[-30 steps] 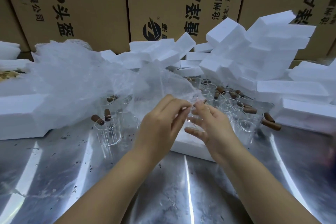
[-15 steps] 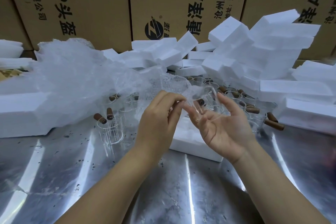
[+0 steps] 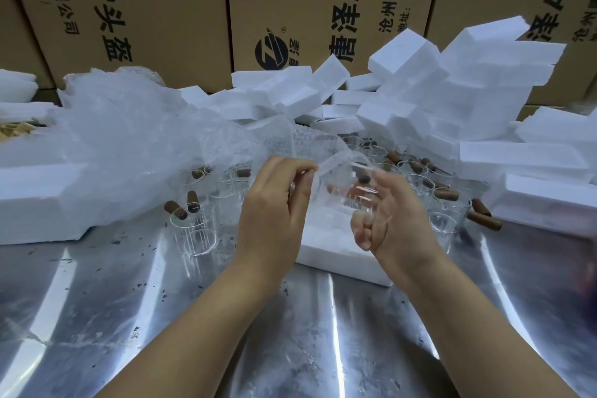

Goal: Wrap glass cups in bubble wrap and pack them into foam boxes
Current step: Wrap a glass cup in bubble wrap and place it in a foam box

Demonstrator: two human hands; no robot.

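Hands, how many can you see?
2. The left hand pinches the bubble wrap over the table; the right hand, beside it, holds a glass cup.

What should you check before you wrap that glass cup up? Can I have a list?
1. Clear glass cup held in the right hand: ok.
2. Left hand pinches the edge of the clear bubble wrap sheet: ok.
3. Wrap all around the cup: not ok, not round it yet.
4. White foam box ready under the hands: ok.
5. Room inside the box: cannot tell, the hands hide it.
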